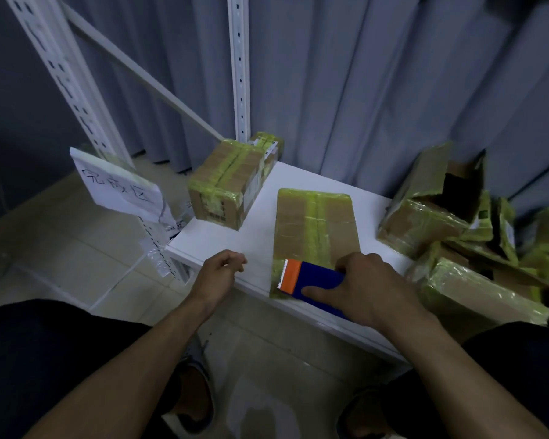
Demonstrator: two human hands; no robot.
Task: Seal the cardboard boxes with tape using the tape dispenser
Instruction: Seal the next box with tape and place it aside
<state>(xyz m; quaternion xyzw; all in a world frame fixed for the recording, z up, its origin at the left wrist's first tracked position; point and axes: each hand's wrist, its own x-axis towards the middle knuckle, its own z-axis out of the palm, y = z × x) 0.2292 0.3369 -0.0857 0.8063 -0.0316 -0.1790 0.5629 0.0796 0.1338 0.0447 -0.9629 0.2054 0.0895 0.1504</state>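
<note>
1 box (343,226) flat on tabletop (298,179); right hand (373,288) gripping dispenser (317,280) at its near end, left hand (219,274) loosely curled, empty, beside. Press dispenser down, tear tape (313,229) cleanly; steady box with left hand first.

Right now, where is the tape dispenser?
Head view, right of centre: the right hand grips the tape dispenser on the near end of the flat box.

The tape dispenser (314,278) is dark blue with an orange front end. The flat box (317,223) is brown with yellow-green tape stripes down its middle, as is the far box (225,182). The bench (219,239) is white, the curtain (362,90) grey-blue, the paper sign (118,185) white with black handwriting.
</note>
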